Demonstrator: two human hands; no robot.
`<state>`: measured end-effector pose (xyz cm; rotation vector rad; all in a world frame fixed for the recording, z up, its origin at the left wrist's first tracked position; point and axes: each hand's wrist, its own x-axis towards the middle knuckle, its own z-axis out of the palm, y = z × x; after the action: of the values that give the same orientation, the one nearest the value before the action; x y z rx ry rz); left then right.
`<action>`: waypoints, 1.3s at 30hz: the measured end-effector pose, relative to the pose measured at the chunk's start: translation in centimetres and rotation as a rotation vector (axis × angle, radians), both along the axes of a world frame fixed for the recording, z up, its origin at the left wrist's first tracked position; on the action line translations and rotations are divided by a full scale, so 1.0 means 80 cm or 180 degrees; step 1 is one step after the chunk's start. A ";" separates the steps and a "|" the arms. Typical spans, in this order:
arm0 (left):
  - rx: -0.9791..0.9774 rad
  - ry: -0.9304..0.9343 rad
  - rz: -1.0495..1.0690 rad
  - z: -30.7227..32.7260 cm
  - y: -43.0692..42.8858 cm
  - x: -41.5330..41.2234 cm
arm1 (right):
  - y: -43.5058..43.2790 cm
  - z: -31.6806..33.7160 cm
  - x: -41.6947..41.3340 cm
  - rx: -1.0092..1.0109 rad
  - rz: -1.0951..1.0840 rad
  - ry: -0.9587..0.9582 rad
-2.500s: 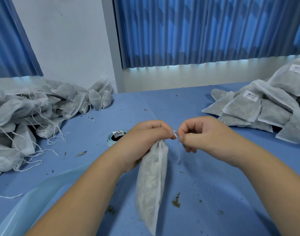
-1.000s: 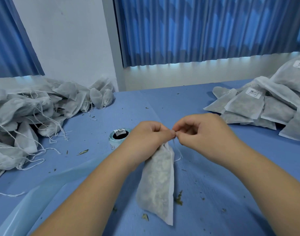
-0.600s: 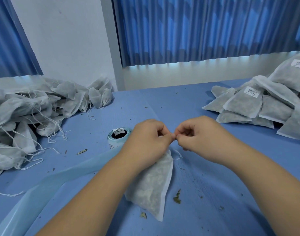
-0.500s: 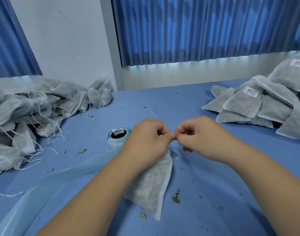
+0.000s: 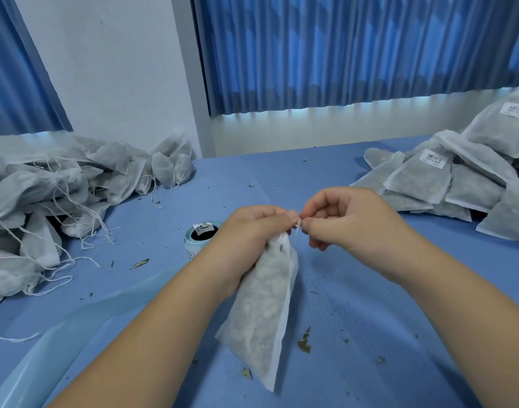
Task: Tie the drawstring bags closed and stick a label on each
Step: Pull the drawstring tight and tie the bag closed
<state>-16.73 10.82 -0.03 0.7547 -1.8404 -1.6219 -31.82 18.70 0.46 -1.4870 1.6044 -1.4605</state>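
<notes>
A white drawstring bag (image 5: pixel 264 307) filled with dried herbs hangs tilted from my left hand (image 5: pixel 252 231), which grips its gathered neck over the blue table (image 5: pixel 385 334). The bag's lower corner rests on the table. My right hand (image 5: pixel 346 219) pinches the thin white drawstring (image 5: pixel 297 228) right at the neck, fingertip to fingertip with my left hand. A roll of labels (image 5: pixel 202 234) with pale blue backing stands just left of my left hand, partly hidden by it.
A heap of untied bags (image 5: pixel 46 201) with loose strings fills the left side. A pile of tied, labelled bags (image 5: pixel 464 178) lies at the right. A strip of blue backing tape (image 5: pixel 61 334) trails toward the near left. Herb crumbs (image 5: pixel 304 343) dot the table.
The bag has been lifted by its neck from lying nearly flat to hanging more upright. Both hands stay together at the neck, working the string.
</notes>
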 end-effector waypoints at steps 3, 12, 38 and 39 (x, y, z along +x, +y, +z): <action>0.0426 0.0143 -0.0070 -0.001 -0.002 -0.001 | 0.000 -0.001 0.000 -0.0057 -0.0085 0.0206; 0.0815 0.0267 -0.0365 0.000 -0.006 0.001 | -0.001 -0.006 0.004 -0.0319 -0.0337 0.0586; -0.0581 -0.0265 0.0553 -0.010 -0.003 -0.008 | 0.000 -0.005 0.001 0.0209 -0.0864 0.1140; -0.0569 -0.0272 0.0586 -0.010 -0.005 -0.007 | 0.000 -0.004 -0.001 0.0182 -0.0854 0.0957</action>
<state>-17.31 10.41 -0.83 0.8963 -1.8852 -1.3093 -31.93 18.71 0.16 -1.5639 2.0764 -1.3612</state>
